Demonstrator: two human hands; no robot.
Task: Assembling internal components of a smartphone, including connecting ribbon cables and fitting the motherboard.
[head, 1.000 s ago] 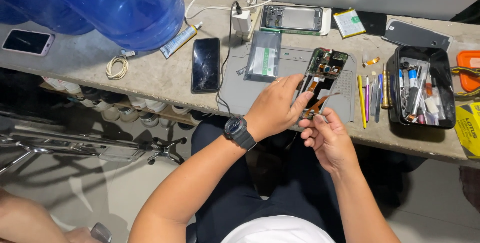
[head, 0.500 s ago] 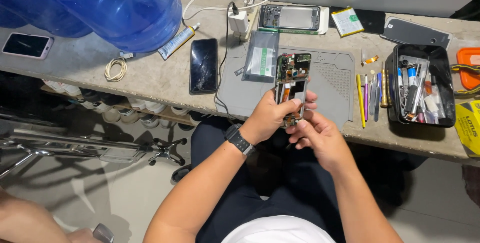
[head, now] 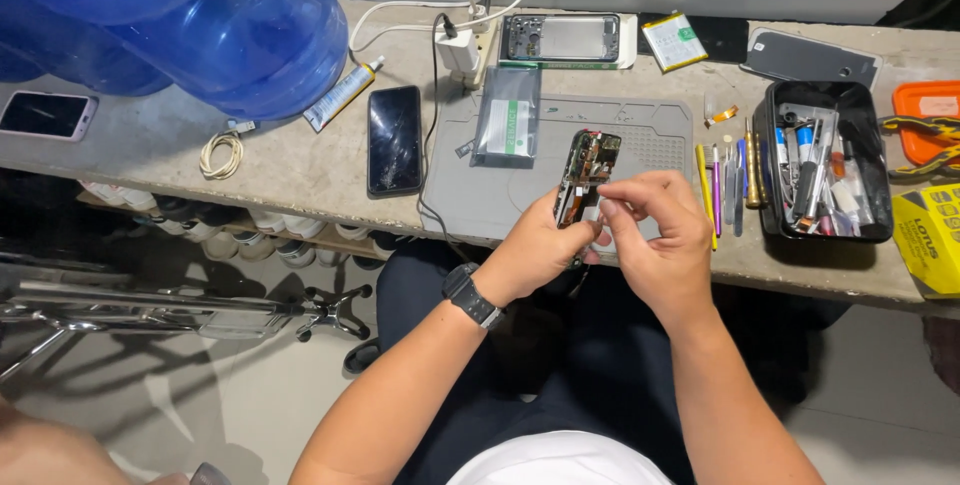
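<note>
Glossy glass phone point(head: 394, 139), matt grey rubbery mat point(head: 480, 195), rough concrete bench point(head: 150, 150), translucent blue plastic jug point(head: 240, 30).

This is a small phone repair workshop, set up at a rough concrete bench point(head: 160, 150). A grey repair mat point(head: 500, 195) lies at the bench's front edge, and a black tray point(head: 825, 160) crammed with tweezers and drivers sits toward the right end. Screwdrivers point(head: 730, 180) lie beside it. A cracked black phone point(head: 394, 139), an opened phone point(head: 560, 38) along the back edge, a loose battery point(head: 675, 41) and a glue tube point(head: 342, 95) lie about.
</note>
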